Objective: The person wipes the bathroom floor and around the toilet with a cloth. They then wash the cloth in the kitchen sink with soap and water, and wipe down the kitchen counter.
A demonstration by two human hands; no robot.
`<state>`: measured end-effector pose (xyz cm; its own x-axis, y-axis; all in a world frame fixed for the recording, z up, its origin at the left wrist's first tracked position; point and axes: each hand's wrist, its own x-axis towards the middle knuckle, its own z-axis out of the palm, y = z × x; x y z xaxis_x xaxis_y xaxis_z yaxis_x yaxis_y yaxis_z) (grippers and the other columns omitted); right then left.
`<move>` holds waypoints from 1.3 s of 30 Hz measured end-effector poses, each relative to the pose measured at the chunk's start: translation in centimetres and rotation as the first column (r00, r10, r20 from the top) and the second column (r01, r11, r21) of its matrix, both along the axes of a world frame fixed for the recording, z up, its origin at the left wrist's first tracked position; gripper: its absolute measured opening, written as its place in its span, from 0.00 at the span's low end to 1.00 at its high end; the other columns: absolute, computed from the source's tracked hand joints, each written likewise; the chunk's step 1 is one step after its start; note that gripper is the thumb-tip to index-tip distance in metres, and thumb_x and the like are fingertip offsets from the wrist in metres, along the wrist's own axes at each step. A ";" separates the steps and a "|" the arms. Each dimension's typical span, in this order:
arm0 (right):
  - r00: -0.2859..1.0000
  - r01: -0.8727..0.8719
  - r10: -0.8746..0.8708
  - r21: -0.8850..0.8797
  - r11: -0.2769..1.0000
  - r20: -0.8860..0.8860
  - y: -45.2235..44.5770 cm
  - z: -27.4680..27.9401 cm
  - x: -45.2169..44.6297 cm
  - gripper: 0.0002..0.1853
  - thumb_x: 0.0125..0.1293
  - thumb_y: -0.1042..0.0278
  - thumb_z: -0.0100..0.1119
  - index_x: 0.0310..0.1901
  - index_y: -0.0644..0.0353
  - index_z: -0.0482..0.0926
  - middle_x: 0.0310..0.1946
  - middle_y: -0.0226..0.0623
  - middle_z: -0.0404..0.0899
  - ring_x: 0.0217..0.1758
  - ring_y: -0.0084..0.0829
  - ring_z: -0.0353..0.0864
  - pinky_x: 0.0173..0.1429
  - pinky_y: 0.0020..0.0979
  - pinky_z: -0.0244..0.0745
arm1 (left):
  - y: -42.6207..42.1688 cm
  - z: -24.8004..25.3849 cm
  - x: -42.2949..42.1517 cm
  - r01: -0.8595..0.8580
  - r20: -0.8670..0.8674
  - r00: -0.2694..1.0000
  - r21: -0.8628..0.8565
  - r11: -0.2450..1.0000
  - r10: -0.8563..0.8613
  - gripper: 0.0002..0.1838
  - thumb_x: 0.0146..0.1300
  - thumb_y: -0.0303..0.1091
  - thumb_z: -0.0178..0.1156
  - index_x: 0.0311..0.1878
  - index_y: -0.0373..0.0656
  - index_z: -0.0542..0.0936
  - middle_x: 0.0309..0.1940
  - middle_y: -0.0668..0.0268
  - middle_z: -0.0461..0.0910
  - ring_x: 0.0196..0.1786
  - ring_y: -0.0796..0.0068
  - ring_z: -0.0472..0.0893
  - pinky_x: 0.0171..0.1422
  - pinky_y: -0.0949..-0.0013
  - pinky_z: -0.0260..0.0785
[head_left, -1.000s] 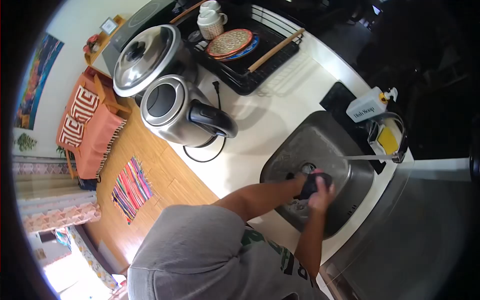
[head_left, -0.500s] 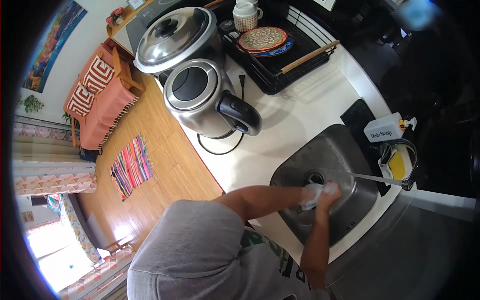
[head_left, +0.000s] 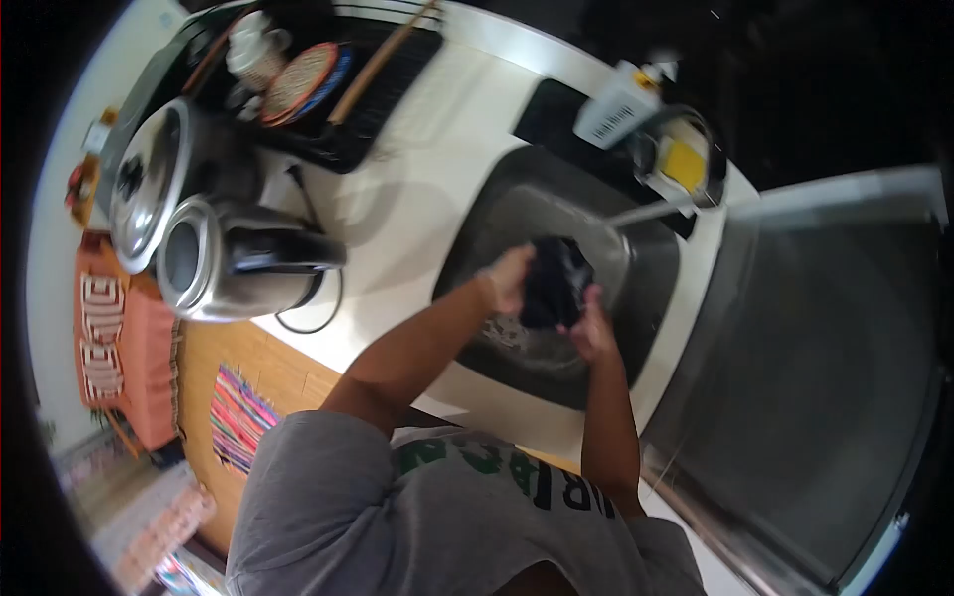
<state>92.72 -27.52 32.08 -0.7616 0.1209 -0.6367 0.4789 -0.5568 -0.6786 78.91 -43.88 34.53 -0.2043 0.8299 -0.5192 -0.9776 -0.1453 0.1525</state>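
Over the sink [head_left: 477,228], a dark, crumpled, wet-looking black cloth [head_left: 558,281] stretches between my two hands. My left hand [head_left: 510,281] grips its left edge, and suds show on the wrist. On the lower right edge, my right hand [head_left: 593,328] has its fingers closed on the cloth. Motion blur softens the cloth's exact shape. From the faucet [head_left: 708,164], a stream of water [head_left: 646,212] runs toward the basin just beyond the cloth. Patches of foam [head_left: 505,333] lie in the sink below my left hand.
Behind the sink stand a dish soap bottle [head_left: 618,107] and a yellow sponge [head_left: 684,165] in a holder. An electric kettle [head_left: 243,260] and a lidded pot [head_left: 149,189] are at left. A black dish rack [head_left: 397,109] holds plates [head_left: 298,84] and cups [head_left: 255,55].
My hands, earlier rubbing together in suds low in the sink, have come apart and now hold the black cloth between them. The view has turned and shifted toward the right.
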 end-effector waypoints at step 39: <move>0.973 -0.178 0.232 0.630 0.756 -0.003 1.7 -0.1 -1.2 0.32 0.54 0.72 0.66 0.61 0.61 0.65 0.62 0.39 0.66 0.59 0.32 0.72 0.63 0.32 0.67 | -2.8 6.7 -1.4 -0.035 -0.141 0.989 0.058 0.998 0.043 0.26 0.62 0.52 0.55 0.50 0.36 0.76 0.45 0.53 0.80 0.50 0.60 0.80 0.58 0.60 0.70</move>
<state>91.50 -25.85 31.98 -0.8570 0.3047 -0.4156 0.4640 0.1057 -0.8795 77.51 -46.69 41.28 -0.3051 0.8463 -0.4366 -0.9401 -0.1945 0.2801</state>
